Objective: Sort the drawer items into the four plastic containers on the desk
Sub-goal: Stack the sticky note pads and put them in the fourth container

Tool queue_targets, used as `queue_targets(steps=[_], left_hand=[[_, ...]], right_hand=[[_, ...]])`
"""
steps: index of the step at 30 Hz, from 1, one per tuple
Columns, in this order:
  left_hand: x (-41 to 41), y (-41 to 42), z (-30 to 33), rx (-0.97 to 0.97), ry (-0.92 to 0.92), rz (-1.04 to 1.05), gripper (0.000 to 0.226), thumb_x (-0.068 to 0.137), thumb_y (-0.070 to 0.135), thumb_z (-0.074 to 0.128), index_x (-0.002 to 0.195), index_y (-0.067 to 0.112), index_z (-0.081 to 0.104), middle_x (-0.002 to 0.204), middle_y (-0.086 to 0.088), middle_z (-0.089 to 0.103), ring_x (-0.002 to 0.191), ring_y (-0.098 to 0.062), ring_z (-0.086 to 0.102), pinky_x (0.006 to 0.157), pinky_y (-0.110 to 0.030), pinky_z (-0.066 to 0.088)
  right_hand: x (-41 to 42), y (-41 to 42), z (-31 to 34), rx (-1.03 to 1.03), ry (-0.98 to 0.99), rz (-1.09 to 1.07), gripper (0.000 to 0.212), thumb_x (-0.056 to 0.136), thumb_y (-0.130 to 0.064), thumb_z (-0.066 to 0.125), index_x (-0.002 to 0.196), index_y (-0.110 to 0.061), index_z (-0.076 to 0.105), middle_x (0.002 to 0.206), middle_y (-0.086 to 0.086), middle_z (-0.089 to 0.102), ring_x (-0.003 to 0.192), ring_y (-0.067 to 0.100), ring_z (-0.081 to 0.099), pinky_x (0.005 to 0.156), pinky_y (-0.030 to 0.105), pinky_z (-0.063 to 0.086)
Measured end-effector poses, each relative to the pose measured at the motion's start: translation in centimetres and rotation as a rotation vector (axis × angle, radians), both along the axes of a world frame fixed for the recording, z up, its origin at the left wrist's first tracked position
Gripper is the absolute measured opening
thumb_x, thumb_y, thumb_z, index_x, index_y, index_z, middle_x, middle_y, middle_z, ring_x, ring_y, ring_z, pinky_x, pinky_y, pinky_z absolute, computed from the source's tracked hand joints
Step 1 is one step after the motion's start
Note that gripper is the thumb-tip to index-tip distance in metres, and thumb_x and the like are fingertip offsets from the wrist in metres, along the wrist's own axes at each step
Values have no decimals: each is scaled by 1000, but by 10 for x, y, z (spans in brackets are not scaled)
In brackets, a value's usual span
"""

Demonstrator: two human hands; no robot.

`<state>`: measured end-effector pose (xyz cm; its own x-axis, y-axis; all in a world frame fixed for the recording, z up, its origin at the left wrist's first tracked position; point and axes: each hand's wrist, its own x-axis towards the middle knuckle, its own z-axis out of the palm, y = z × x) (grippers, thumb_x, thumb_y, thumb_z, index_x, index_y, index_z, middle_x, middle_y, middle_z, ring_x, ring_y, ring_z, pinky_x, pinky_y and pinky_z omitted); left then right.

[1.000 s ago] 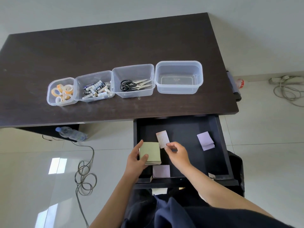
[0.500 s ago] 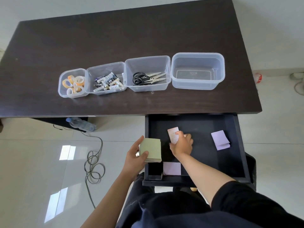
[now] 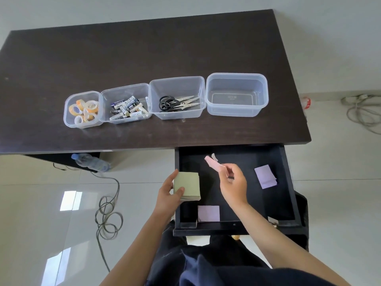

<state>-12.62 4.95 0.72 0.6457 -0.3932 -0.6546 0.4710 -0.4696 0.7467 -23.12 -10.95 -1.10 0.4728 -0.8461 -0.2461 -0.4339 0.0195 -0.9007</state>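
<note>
Sorting sticky notes over the open drawer (image 3: pixel 288 182)
Left hand (image 3: pixel 168 195) grips a green pad (image 3: pixel 187 185); right hand (image 3: pixel 234 185) pinches a pink pad (image 3: pixel 214 165).

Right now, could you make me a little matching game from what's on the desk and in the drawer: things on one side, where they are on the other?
Things:
1. scissors
2. green note pad
3. pink notes
4. batteries

Places:
A. in the left hand
B. second container from the left
C. pinched in the right hand
D. third container from the left

Pairs: 1-D, 2-A, 3-C, 4-B
</note>
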Motion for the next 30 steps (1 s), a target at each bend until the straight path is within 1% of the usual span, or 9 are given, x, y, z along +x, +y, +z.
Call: queue_targets(steps=[3,7,9,11,15,19,22,25,30], left_hand=[[-3,-10,3,-27,9,1,56,92,7,57,135,40,43,128,-3,46,118,-23,50,80,-28,56],[-10,-20,8,-106,57,1,56,93,2,55,134,39,44,130,-2,48,113,-18,54,77,-26,58],[-16,-24,9,-153,92,-6,56,92,2,55,130,42,45,130,-4,51,114,-21,57,83,-33,58],[-21,-29,12,-185,123,-24,56,93,1,55,131,41,45,127,-6,53,113,-22,59,84,-34,58],[-33,-39,13,-234,166,-85,57,93,0,54,137,35,43,124,-9,56,112,-25,59,87,-37,57],[-42,-52,13,-259,215,-119,58,93,-4,48,137,33,44,120,-8,57,109,-27,60,89,-41,55],[-46,-62,13,-236,249,-103,59,92,-7,41,128,38,51,122,-8,57,112,-29,59,92,-44,53],[-49,-68,13,-244,287,-80,62,89,-8,35,122,41,56,128,-11,53,117,-32,56,96,-47,51],[-52,-74,20,-288,327,-91,67,86,-13,30,121,39,55,131,-14,50,120,-34,52,96,-46,51]], right_hand=[[-4,-10,25,27,-31,125,6,95,-25,53,93,-22,58,93,-7,62,90,6,57,66,8,45],[-4,-26,52,275,-110,234,12,97,-22,50,91,-17,59,90,-5,65,87,6,62,65,17,53],[-4,-32,60,374,-100,256,19,97,-26,49,96,-11,62,88,-4,67,82,6,64,57,18,53],[-4,-36,65,407,-59,273,25,97,-30,49,99,-10,65,84,-4,68,73,5,64,50,18,49],[-9,-44,61,385,31,344,16,90,-28,61,101,-17,62,88,0,67,75,12,65,48,25,49],[-26,-53,46,269,108,394,45,74,-22,78,110,-24,51,105,-5,61,89,12,62,61,25,51],[-37,-55,36,163,116,259,57,66,-21,85,109,-26,48,106,-10,57,96,13,61,77,31,55],[-47,-56,30,142,98,137,54,64,-20,87,105,-23,52,108,-2,61,94,17,63,74,31,56],[-59,-47,24,131,75,200,51,66,-22,86,107,-28,57,115,-5,59,95,9,60,73,23,53]])
